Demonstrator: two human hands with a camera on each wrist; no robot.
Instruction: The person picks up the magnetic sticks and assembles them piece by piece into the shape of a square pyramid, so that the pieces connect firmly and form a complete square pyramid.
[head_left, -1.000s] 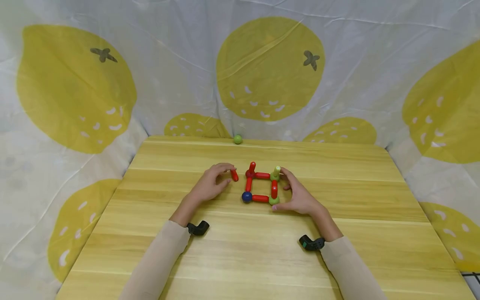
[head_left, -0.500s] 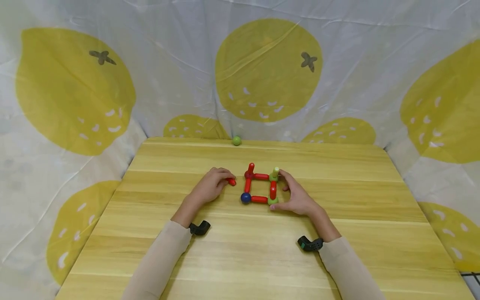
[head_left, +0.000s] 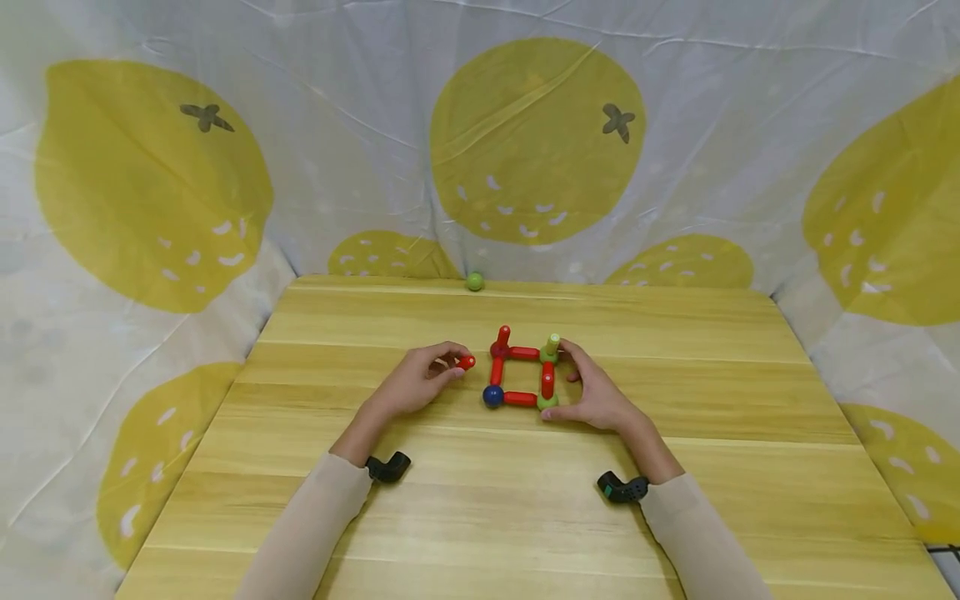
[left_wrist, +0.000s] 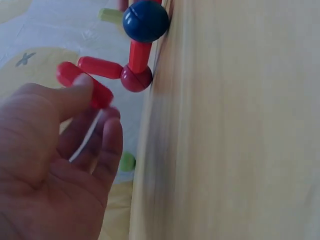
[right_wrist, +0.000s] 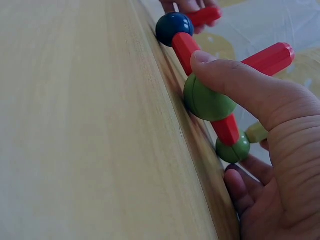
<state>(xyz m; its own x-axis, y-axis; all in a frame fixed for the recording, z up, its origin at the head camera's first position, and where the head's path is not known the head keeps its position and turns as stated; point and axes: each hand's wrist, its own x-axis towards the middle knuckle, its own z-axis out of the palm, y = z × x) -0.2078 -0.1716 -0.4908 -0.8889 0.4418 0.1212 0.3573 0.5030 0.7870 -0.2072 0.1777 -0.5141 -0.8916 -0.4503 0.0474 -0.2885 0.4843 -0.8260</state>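
Note:
My left hand [head_left: 415, 381] pinches a short red building rod [left_wrist: 101, 95] between thumb and fingers, just left of a square frame on the table. This frame has red rods along its sides. Its corners are a blue ball [head_left: 492, 396], a red ball [head_left: 499, 350] and two green balls. Red rods stand up from the red ball and the near green ball [right_wrist: 205, 100]; a pale green rod [head_left: 553, 342] rises from the far one. My right hand [head_left: 600, 398] holds the frame's right side, thumb on the near green ball, fingers at the far green ball [right_wrist: 232, 151].
A loose green ball [head_left: 475, 282] lies at the table's back edge. Behind the wooden table [head_left: 480, 517] hangs a lemon-print cloth [head_left: 390, 167]. Black devices [head_left: 390, 467] sit on both wrists.
The red rod has turned in my left fingers, from slanting down to pointing sideways with its end in view. My left hand shifted slightly nearer. My right hand and the frame stayed put.

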